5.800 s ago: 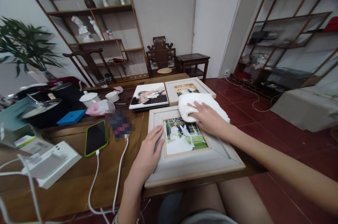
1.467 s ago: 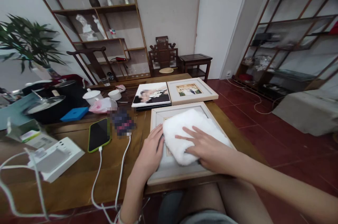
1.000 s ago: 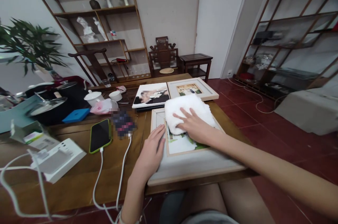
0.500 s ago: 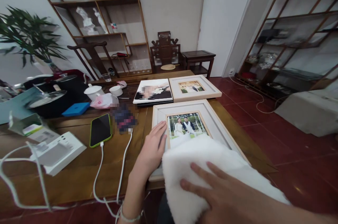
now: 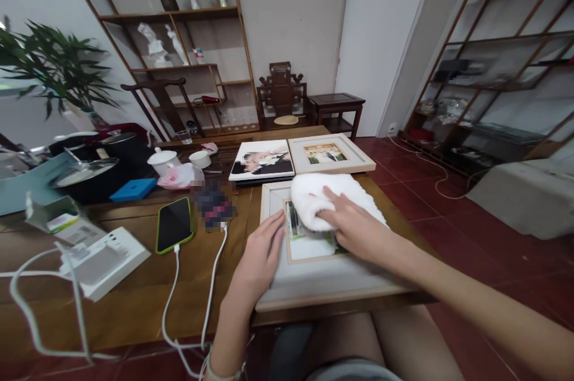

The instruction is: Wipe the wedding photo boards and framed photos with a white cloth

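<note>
A light wooden picture frame (image 5: 309,291) with a wide pale mat lies flat at the table's near edge. My left hand (image 5: 264,243) rests on its left side, fingers stretched out and lying along the inner border. Over the upper part of the frame, my right hand (image 5: 347,219) presses and grips a fluffy white cloth (image 5: 341,189). The cloth is bunched and covers most of the photo (image 5: 309,246); only its left edge and lower part show. Beyond lie a second framed photo (image 5: 325,152) and a white-bordered photo panel (image 5: 262,158).
Left on the table are a charging phone (image 5: 174,225), a white box (image 5: 114,261), loose white cables (image 5: 168,291), a blue box (image 5: 133,189), a lidded pot (image 5: 87,171) and a white teapot (image 5: 164,159). Shelves (image 5: 170,13), a wooden chair (image 5: 282,94) and a small side table (image 5: 338,103) stand behind.
My right hand has moved the cloth away from me, from the frame's near side to its far part, uncovering the near mat and border. My left hand stays on the frame's left side.
</note>
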Demonstrator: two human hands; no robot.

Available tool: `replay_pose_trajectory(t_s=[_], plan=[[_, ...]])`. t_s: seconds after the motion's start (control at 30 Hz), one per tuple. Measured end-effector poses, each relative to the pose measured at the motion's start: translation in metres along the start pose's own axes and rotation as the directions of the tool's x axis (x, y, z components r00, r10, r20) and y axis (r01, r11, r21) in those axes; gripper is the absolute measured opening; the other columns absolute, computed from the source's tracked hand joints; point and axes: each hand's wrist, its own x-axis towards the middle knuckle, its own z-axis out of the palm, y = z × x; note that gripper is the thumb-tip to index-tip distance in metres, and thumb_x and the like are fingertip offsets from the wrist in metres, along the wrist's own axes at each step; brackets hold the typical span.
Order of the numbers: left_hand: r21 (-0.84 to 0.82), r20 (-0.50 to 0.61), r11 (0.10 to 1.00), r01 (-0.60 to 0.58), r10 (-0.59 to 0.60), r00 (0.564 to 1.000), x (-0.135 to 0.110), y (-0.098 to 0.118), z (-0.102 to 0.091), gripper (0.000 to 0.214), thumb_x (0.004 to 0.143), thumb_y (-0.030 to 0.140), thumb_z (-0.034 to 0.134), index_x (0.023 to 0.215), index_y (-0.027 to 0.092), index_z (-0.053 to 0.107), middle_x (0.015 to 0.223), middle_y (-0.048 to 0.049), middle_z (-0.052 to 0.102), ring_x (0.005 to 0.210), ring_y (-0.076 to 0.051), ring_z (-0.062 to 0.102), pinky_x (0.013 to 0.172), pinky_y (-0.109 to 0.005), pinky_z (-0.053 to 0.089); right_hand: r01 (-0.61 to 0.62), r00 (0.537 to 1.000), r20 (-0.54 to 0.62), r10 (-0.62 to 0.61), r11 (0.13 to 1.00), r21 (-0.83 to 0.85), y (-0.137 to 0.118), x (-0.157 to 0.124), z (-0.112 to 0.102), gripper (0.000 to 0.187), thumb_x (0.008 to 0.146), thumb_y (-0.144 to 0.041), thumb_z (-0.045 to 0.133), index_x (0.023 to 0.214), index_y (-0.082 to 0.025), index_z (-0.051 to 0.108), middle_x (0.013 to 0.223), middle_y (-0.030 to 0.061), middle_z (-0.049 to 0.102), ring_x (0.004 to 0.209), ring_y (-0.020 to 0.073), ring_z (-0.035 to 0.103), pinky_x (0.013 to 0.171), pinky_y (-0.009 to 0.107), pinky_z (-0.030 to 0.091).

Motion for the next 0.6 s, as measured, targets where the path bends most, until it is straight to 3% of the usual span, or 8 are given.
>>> replay_pose_trajectory(t_s=[0.13,0.27,0.37,0.47,0.6], plan=[[-0.040,-0.121,0.999,0.029,-0.034,0.992,-0.003,0.004,-0.004,0.038,0.096,0.030,0.034,0.125,0.016,0.054,0.131,-0.0104,0.057,0.124,-0.020,0.050,0.108,-0.037,0.037,0.004,0.999,-0.044,-0.007,0.998,-0.062,-0.006,0.036,-0.005,0.070,0.066,0.009,0.039,0.130,-0.018,0.050,0.150,0.0100,0.032,0.139,0.0371,0.014,0.105,0.061,0.026],[-0.118,-0.136,0.986,0.117,-0.133,0.982,-0.006,0.003,-0.003,0.047,0.097,0.036,0.030,0.139,0.015,0.035,0.137,-0.0134,0.050,0.127,-0.022,0.046,0.106,-0.040,0.036,0.085,0.988,0.139,-0.075,0.994,-0.071,-0.038,0.050,-0.001,0.060,0.074,0.006,0.040,0.129,-0.014,0.052,0.148,0.0139,0.034,0.135,0.0429,0.021,0.098,0.069,0.030],[-0.159,-0.136,0.980,0.120,-0.142,0.980,-0.008,0.001,-0.001,0.053,0.097,0.040,0.029,0.144,0.016,0.025,0.144,-0.0138,0.041,0.133,-0.023,0.039,0.110,-0.043,0.030,0.087,0.962,0.268,-0.060,0.992,-0.090,-0.060,0.041,0.001,0.051,0.072,0.000,0.052,0.122,-0.010,0.058,0.148,0.0184,0.031,0.133,0.0472,0.023,0.096,0.070,0.032],[-0.179,-0.126,0.980,0.086,-0.110,0.986,-0.008,-0.001,-0.001,0.054,0.097,0.042,0.027,0.143,0.016,0.027,0.147,-0.0133,0.036,0.136,-0.023,0.033,0.112,-0.042,0.025,0.150,0.936,0.331,-0.123,0.987,-0.058,-0.073,0.021,0.000,0.053,0.062,-0.005,0.066,0.115,-0.012,0.063,0.148,0.0186,0.032,0.132,0.0492,0.023,0.096,0.071,0.030],[-0.177,-0.094,0.981,0.080,-0.097,0.991,-0.006,0.000,-0.003,0.054,0.097,0.043,0.025,0.143,0.014,0.029,0.146,-0.0136,0.038,0.135,-0.023,0.035,0.112,-0.042,0.027,0.213,0.902,0.385,-0.196,0.977,0.000,-0.081,-0.009,-0.007,0.040,0.067,-0.009,0.064,0.105,-0.019,0.068,0.146,0.0124,0.038,0.133,0.0458,0.025,0.098,0.070,0.029]])
